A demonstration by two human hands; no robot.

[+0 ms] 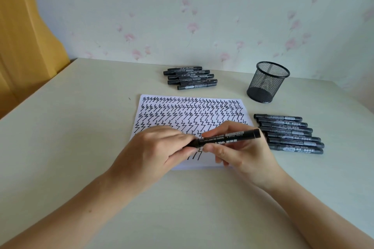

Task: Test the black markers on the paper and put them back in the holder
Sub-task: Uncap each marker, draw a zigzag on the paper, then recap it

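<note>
Black marker (228, 137) | lying level, white print on barrel | both hands clamped on it, left (159, 147), right (234, 147)

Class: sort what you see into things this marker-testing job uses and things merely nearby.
Job: held marker, both hands, scribbled paper, mesh holder, far marker pile, right marker pile.

Nearby: yellow curtain, flowered wallpaper.

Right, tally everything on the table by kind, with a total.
Black markers: 14. That is 6 in the far pile, 7 in the right pile, and 1 held marker in the left hand and right hand.
Mesh holder: 1, no markers in it.
Paper: 1 sheet showing.
Total: 16. Pile counts are approximate, since the markers overlap.
</note>
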